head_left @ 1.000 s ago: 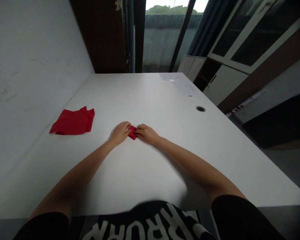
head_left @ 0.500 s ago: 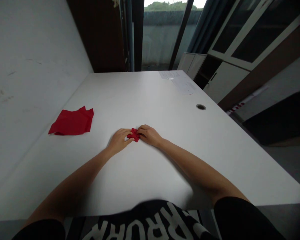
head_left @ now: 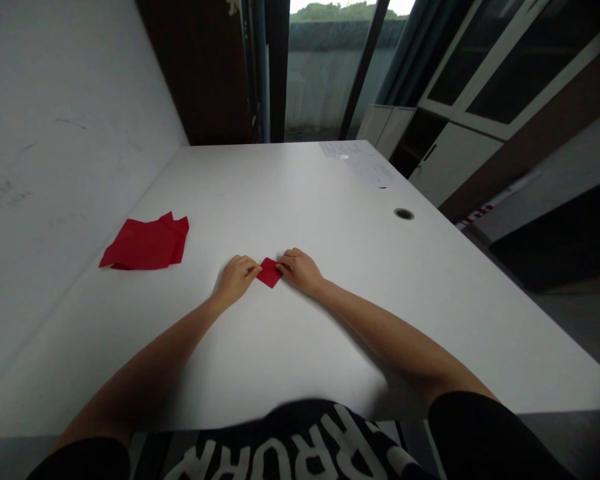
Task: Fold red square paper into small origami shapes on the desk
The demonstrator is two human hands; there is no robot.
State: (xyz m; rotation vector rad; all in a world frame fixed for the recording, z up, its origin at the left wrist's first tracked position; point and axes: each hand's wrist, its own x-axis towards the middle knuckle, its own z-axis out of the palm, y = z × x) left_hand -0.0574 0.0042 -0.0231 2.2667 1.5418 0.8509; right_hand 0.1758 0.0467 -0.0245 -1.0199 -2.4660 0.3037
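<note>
A small folded square of red paper [head_left: 269, 273] lies on the white table [head_left: 280, 360], turned so that one corner points toward me. Its left corner is pinched between the thumb and fingers of my left hand [head_left: 237, 276]. At the opposite corner, my right hand [head_left: 299, 270] grips the paper with closed fingertips. Both forearms rest low over the tabletop. Farther left, apart from my hands, is a loose stack of larger red paper sheets [head_left: 147, 245] with uneven edges.
A round cable hole [head_left: 404, 214] sits near the table's right edge. Printed sheets [head_left: 365, 167] lie at the far right corner. A white wall [head_left: 70, 173] borders the table on the left, and a white cabinet [head_left: 453, 160] stands beyond its right side.
The small red paper showed uneven folds and now appears as a flat, smooth diamond. My left hand has drawn back slightly, and its fingers have closed on the left corner.
</note>
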